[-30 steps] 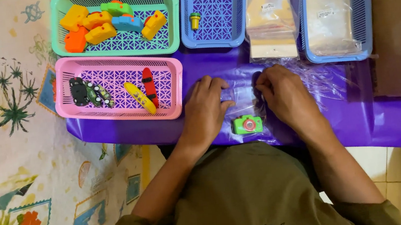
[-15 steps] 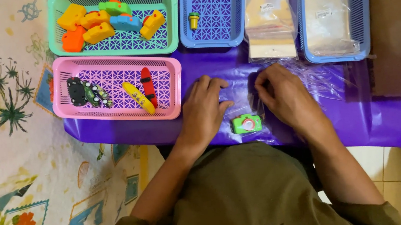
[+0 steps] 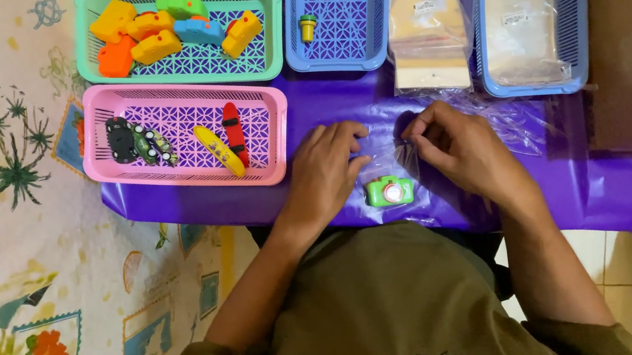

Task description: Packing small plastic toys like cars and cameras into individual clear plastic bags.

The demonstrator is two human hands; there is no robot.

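Left hand [image 3: 323,173] flat, palm down, on the purple bench [image 3: 618,183], fingers spread loosely toward a clear plastic bag [image 3: 397,162], fingertips touching its near edge, gripping nothing. Right hand [image 3: 461,145] curled, thumb and forefinger pinched on the bag's upper edge, the thin film crumpled between both hands. Small green toy camera [image 3: 390,191] with a pale round lens lying on the bench just below the bag, between the two wrists, near the bench's front edge; hard to tell whether inside the film or only beside it. More clear film [image 3: 512,119] spread to the right, under and past the right hand. Pink basket [image 3: 190,185] left of the left hand, holding a dark toy piece [image 3: 120,139], a yellow banana-shaped piece [image 3: 218,149] and a red stick-shaped piece [image 3: 234,131]. Green basket [image 3: 270,16] behind it, filled with orange, yellow, green and blue toy blocks [image 3: 156,29]. Blue basket [image 3: 342,59] further back, a small yellow-and-green toy [image 3: 307,26] inside. Stack of flat clear packets [image 3: 426,30] beside that, on the bench. Second blue basket [image 3: 567,14] at far right, more clear bags [image 3: 523,11] in it. Olive-green sleeves and shirt [image 3: 394,303] at the bottom. Patterned mat [image 3: 21,235] on the floor at left.
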